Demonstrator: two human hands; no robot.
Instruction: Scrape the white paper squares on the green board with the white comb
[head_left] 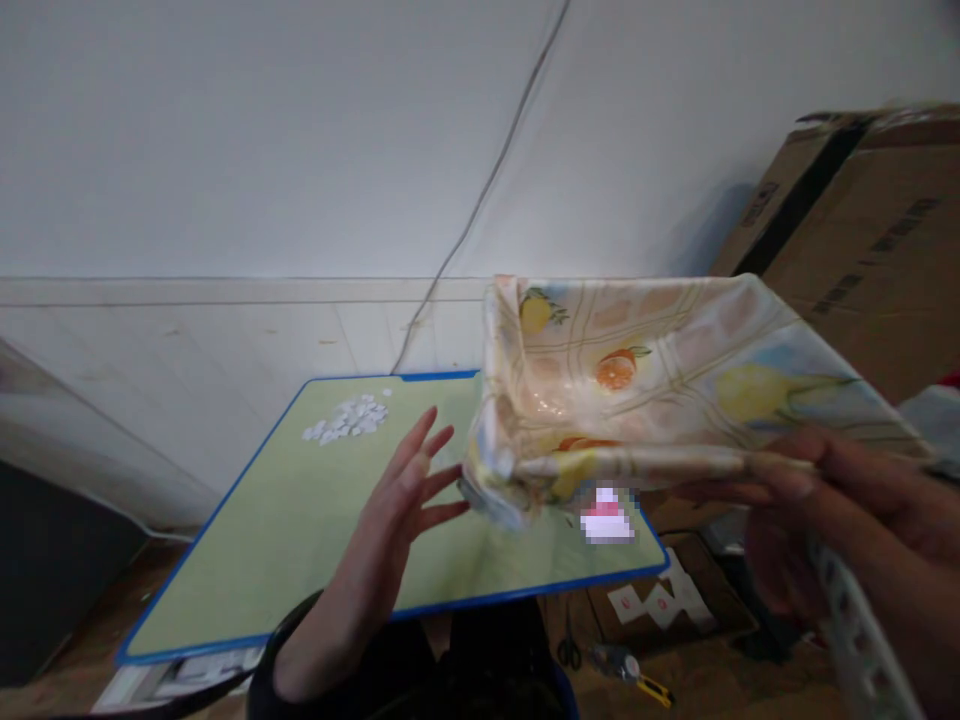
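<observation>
A shallow rectangular box (675, 360) covered in fruit-print cloth is lifted over the right part of a light green table (277, 540) with a blue edge. My right hand (847, 510) grips its near rim, fingers closed and somewhat blurred. My left hand (397, 510) is open, fingers spread, its tips close to the box's near left corner; whether they touch it I cannot tell. Small white pieces (349, 418) lie heaped at the table's far left. Partly below the box is a pixelated white and pink patch (607, 518). Beneath my right hand shows a white perforated strip (862, 620), blurred.
Large cardboard boxes (885, 230) stand at the right. Black scissors (569, 650), a yellow cutter (656, 690) and white papers with red marks (645, 603) lie low beside the table. A grey cable (487, 185) runs down the wall behind.
</observation>
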